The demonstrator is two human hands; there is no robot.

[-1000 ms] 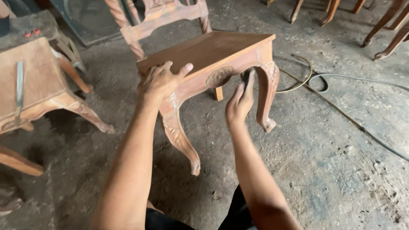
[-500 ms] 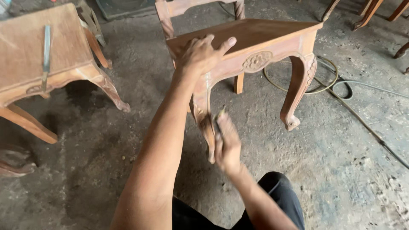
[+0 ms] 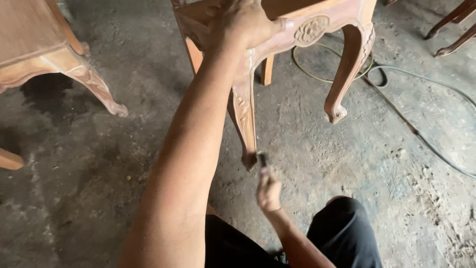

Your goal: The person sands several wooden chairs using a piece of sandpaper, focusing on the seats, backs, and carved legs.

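**Hands on a carved chair leg**

The left hand [image 3: 245, 22], at the top centre of the frame, is closed over the front corner of the unfinished wooden chair [image 3: 317, 27], gripping its carved seat rail. The right hand [image 3: 268, 191], low in the centre, is blurred; its fingers are pressed together around a small dark tool [image 3: 262, 159] whose tip touches the foot of the near chair leg [image 3: 245, 119]. A cable [image 3: 421, 134] snakes over the concrete floor [image 3: 99, 164] at right. Another wooden piece [image 3: 44, 54] stands upper left.
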